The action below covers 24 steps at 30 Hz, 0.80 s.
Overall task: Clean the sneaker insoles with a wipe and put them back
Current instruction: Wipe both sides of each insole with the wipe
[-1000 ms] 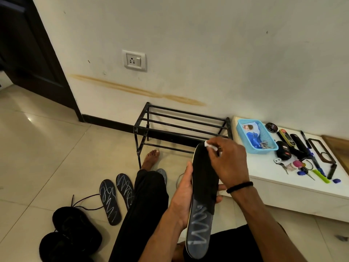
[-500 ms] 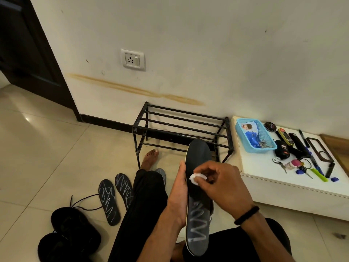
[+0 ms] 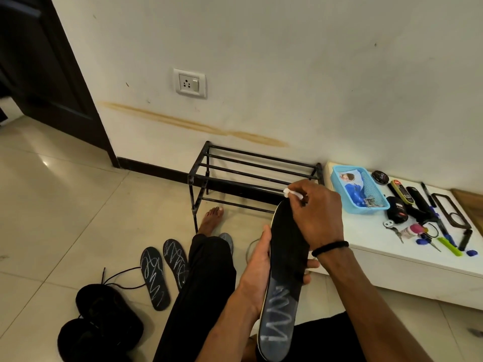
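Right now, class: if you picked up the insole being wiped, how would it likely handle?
The insole looks thin and flat, so probably light. The left hand grips only its middle, yet both ends stay straight, so it seems fairly stiff. Flat, it should not roll.

Open tiled floor (image 3: 65, 205) lay to the left, bare up to the door (image 3: 39, 74). Near the bottom-left corner, two black sneakers (image 3: 102, 325) and two chalk-marked insoles (image 3: 162, 273) blocked the floor beside the person's leg (image 3: 206, 283). Ahead, a black metal rack (image 3: 251, 178) stood against the wall. On the right, the white bench (image 3: 392, 262) held a blue basket (image 3: 358, 189) at its far-left corner and small clutter (image 3: 431, 218) toward its right edge; its near-left part lay bare.
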Motion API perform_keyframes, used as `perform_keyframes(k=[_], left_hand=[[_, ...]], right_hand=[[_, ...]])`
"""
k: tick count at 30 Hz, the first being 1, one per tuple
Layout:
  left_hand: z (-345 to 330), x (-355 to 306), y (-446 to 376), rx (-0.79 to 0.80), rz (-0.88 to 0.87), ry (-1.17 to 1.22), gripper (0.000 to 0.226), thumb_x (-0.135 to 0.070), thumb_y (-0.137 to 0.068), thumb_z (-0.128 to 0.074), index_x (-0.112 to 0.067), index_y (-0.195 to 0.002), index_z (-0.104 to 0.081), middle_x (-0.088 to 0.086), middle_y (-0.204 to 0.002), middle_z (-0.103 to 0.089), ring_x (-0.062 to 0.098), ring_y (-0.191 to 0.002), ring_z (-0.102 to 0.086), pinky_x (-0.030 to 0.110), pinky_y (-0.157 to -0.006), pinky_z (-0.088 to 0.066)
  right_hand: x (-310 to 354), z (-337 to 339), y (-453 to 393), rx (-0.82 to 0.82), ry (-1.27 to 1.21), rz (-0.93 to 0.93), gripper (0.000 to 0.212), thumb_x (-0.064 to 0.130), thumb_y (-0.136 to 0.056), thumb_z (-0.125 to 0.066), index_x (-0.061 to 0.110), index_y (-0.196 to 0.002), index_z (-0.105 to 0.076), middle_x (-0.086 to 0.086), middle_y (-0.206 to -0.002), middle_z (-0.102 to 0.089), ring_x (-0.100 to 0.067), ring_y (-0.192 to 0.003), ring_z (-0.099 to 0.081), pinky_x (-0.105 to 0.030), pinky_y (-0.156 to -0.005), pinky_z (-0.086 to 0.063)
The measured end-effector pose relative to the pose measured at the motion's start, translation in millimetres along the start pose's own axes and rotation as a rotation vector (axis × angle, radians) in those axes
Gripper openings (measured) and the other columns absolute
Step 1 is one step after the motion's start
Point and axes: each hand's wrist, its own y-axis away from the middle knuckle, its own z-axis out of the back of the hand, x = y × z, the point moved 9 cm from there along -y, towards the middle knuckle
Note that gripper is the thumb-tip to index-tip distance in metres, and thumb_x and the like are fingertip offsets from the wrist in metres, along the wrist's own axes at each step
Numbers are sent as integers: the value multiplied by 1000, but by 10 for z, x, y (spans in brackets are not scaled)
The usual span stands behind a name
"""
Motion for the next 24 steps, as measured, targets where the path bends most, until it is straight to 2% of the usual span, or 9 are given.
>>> perform_keyframes(k=[6, 10, 13, 16, 17, 19, 22, 24], left_hand=[[22, 16, 8, -18, -1, 1, 91, -80, -92, -41, -7, -145, -55, 22, -118, -66, 32, -95, -69, 44, -84, -57], [4, 34, 17, -22, 14, 27, 89, -80, -93, -43, -10, -146, -54, 22, -123, -65, 34, -101, -67, 45, -85, -55], [39, -11, 62, -83, -2, 47, 81, -75, -96, -43, -11, -141, -60, 22, -133, -63, 37, -115, -61, 48, -95, -50], [115, -76, 108, -167, -39, 65, 71, -68, -100, -40, -11, -130, -70, 21, -130, -66, 35, -117, -62, 44, -97, -49], [139, -100, 125, -192, -57, 66, 69, -65, -100, -39, -10, -125, -73, 21, -126, -69, 33, -113, -67, 42, -94, -53], [145, -137, 166, -205, -78, 82, 70, -62, -101, -35, -8, -111, -79, 21, -113, -75, 29, -100, -76, 36, -79, -63], [44, -190, 229, -160, -90, 95, 82, -61, -103, -27, -8, -79, -84, 15, -91, -79, 22, -79, -79, 27, -58, -61], [-97, -273, 306, -131, -96, 98, 86, -58, -106, -23, -11, -64, -82, 11, -80, -79, 19, -70, -78, 26, -54, -59]], right_hand=[[1, 144, 176, -137, -1, 38, 20, 15, -90, -75, 14, -109, -73, -6, -99, -73, -19, -90, -67, -34, -79, -58], [62, 28, 213, 32, -24, 41, 18, 17, -89, -75, 17, -108, -73, 0, -99, -74, -11, -89, -65, -31, -83, -57], [163, -59, 333, 140, -52, 58, 19, 16, -89, -75, 21, -107, -74, 5, -99, -73, -2, -87, -61, -15, -82, -49], [250, -97, 507, 249, -82, 31, 19, 19, -89, -76, 25, -107, -74, 10, -99, -73, -1, -87, -65, -7, -81, -47], [282, -94, 570, 281, -91, 16, 18, 20, -89, -76, 27, -105, -74, 13, -98, -73, 0, -86, -66, -7, -79, -49], [350, -80, 713, 339, -121, -16, 15, 23, -88, -76, 30, -101, -74, 19, -95, -72, 4, -84, -67, -11, -80, -54], [419, -82, 952, 427, -143, -36, 14, 27, -87, -77, 33, -99, -74, 24, -92, -71, 7, -86, -66, -26, -96, -54], [437, -75, 1078, 488, -165, -42, 15, 27, -87, -77, 32, -100, -74, 24, -92, -71, 7, -87, -66, -28, -98, -53]])
